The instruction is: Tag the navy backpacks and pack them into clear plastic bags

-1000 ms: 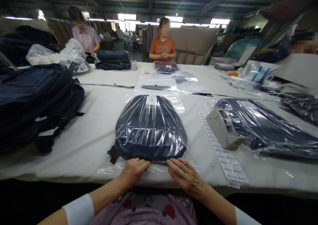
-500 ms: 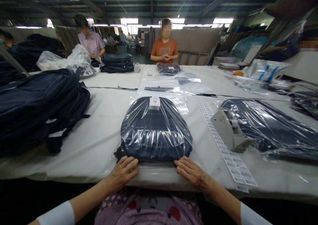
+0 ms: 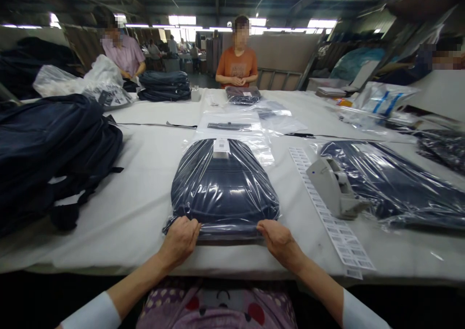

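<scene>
A dark navy backpack (image 3: 214,183) lies flat in front of me inside a clear plastic bag (image 3: 232,217), with a white label (image 3: 221,146) at its far end. At the near left corner, my left hand (image 3: 181,237) is closed on the plastic's edge. My right hand (image 3: 279,239) pinches the same near edge on the right side. Between the hands the plastic is drawn over the backpack's near end.
Unwrapped navy backpacks (image 3: 54,149) are piled at left. To the right lie a label sheet (image 3: 332,222), a grey tape dispenser (image 3: 334,186) and another bagged backpack (image 3: 392,179). Flat plastic bags (image 3: 232,120) lie beyond. A person in orange (image 3: 238,67) stands across the table.
My fingers, earlier resting along the near edge, have closed on the plastic. The edge is now raised and folded up against the backpack. The camera view has shifted slightly.
</scene>
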Available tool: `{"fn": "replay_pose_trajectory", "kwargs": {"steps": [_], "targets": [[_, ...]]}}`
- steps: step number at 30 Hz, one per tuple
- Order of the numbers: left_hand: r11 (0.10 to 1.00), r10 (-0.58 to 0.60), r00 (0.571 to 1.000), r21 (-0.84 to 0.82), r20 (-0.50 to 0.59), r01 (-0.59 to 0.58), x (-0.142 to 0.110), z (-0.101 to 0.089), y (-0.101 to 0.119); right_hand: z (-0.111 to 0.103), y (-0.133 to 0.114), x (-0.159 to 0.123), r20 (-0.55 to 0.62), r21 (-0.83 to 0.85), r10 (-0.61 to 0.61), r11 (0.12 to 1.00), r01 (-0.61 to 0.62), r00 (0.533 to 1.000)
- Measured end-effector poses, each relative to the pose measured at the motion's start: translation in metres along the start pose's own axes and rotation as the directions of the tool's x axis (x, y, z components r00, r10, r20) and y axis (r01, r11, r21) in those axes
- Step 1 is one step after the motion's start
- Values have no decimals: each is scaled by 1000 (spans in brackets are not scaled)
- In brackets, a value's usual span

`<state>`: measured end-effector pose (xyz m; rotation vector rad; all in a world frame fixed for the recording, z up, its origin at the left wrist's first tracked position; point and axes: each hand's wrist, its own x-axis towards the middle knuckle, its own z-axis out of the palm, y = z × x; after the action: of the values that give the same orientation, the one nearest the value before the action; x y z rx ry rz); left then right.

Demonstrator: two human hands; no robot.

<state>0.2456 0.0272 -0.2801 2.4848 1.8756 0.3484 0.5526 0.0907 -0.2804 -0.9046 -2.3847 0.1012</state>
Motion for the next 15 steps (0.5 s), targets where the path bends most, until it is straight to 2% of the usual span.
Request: {"fn": "replay_pose_trajectory", "kwargs": {"steps": [3, 6, 11, 15], "targets": [[992, -104, 985, 79, 137, 94, 17, -8, 3, -2, 3, 13, 157, -51, 120, 992, -113, 980], [983, -160, 948, 135, 275, 126, 32, -15, 6, -4, 8, 24, 260, -49, 212, 977, -206, 942], [981, -169, 870, 166, 463, 102, 51, -29, 9, -6, 18, 38, 383, 45, 350, 917, -396, 855], [988, -130, 815, 144, 565, 58, 65, -40, 8, -6, 23, 49, 493, 28, 382, 891, -453, 782]]}}
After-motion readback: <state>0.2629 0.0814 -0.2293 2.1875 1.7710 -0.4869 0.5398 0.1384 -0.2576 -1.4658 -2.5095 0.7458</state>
